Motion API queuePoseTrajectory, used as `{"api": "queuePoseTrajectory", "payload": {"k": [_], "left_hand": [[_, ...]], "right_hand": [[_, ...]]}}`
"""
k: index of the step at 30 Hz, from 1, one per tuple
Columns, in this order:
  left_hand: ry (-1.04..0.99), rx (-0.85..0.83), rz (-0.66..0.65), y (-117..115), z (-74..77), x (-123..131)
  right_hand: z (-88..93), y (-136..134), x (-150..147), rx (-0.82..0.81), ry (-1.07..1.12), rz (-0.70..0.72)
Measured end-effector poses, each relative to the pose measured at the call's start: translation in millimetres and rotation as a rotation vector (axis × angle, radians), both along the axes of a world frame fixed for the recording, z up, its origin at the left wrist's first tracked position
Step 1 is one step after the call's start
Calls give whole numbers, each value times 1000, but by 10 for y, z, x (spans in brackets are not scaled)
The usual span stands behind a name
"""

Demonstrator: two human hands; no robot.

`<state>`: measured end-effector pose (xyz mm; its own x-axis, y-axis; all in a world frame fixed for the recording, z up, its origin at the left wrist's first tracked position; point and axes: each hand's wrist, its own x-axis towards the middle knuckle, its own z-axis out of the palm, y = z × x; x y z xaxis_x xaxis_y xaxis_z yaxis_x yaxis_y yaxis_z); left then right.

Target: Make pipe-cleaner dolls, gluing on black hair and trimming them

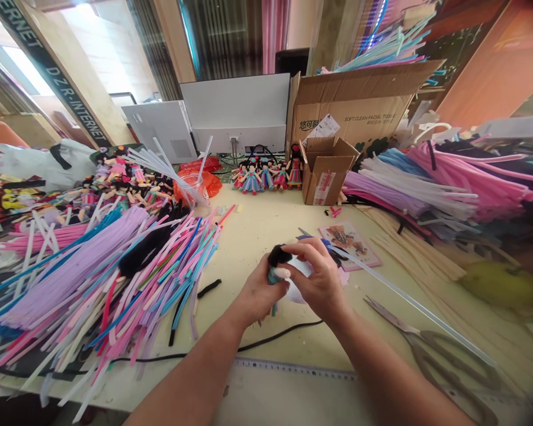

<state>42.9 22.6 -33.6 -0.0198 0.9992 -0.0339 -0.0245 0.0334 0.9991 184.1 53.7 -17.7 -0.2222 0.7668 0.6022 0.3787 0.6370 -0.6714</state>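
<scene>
Over the middle of the table, my left hand [260, 291] is closed round a small pipe-cleaner doll [275, 276] with black hair and a bluish body. The thumb and fingers of my right hand [318, 273] pinch at the doll's black hair and a pale part beside it. Much of the doll is hidden by my fingers. Large scissors [420, 337] lie to the right of my right hand. A short black pipe cleaner [209, 288] rests on the table to the left of my left hand.
Loose coloured pipe cleaners [160, 254] heap on the left. Finished dolls [260, 176] stand at the back beside a small cardboard box [326, 171]. More bundled pipe cleaners [408, 183] and a green fruit [501, 284] are on the right. A ruler [293, 368] lies along the front.
</scene>
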Motion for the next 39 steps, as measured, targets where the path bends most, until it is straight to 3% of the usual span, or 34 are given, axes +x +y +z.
{"api": "queuePoseTrajectory", "payload": {"k": [17,39], "left_hand": [[82,-20,-52,-31,27,-22],[131,-28,-65,-12,40,0]], "right_hand": [[63,-37,-4,1,47,43],[11,-21,-25,18,37,-34]]}}
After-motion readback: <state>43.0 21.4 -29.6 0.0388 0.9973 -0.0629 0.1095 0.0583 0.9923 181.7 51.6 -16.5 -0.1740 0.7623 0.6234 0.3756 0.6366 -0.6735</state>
